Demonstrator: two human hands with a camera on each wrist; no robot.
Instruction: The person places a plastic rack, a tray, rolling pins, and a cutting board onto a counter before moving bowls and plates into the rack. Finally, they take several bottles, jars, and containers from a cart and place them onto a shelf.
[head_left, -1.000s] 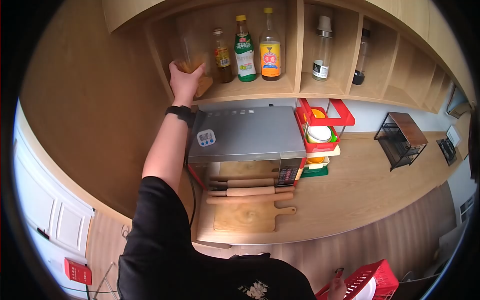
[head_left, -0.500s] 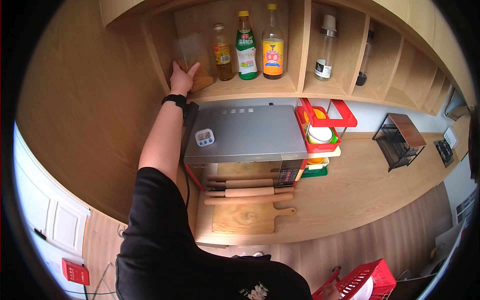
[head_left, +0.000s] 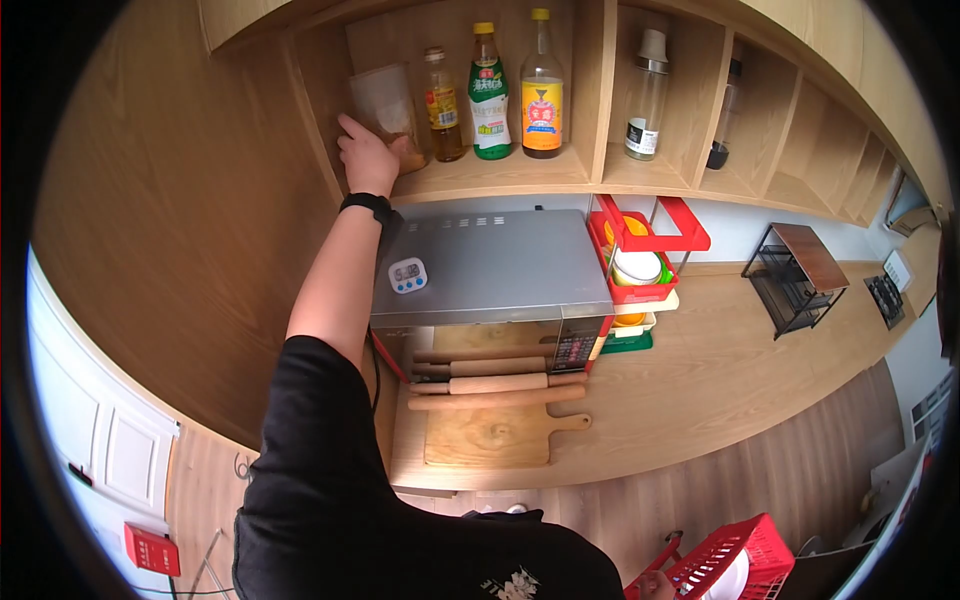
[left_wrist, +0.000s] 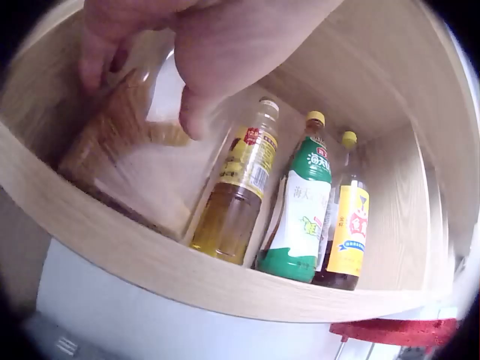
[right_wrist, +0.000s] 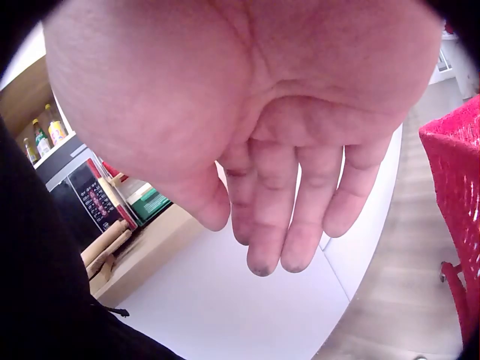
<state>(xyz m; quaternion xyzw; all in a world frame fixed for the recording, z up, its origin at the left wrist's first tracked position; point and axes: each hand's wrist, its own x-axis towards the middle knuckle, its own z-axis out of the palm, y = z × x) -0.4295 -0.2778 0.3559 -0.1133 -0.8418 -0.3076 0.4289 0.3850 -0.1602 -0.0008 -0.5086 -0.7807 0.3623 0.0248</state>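
Note:
In the head view my left hand [head_left: 368, 160] is at the left end of the upper shelf, thumb against a clear pack [head_left: 385, 100] with brown contents. The left wrist view has the hand [left_wrist: 217, 45] over the pack [left_wrist: 142, 161], thumb and fingers spread apart. Beside the pack stand an oil bottle [head_left: 443, 110], a green-labelled bottle [head_left: 490, 100] and a yellow-labelled bottle [head_left: 541, 100]. My right hand [head_left: 655, 585] is low, by a red basket [head_left: 755, 545]; in the right wrist view this hand [right_wrist: 255, 120] holds nothing, fingers loosely extended.
Below the shelf sits a microwave [head_left: 500, 260] with a timer [head_left: 408, 275] on top. Rolling pins [head_left: 500, 384] and a cutting board [head_left: 490, 440] lie in front. Right of it are a red rack [head_left: 640, 295] and a small black stand [head_left: 800, 270]. Shelf dividers [head_left: 604, 90] separate the bottles.
My left thumb and fingers have shifted on the pack, and more of its clear upper part shows beyond the hand. The right hand stays low by the basket.

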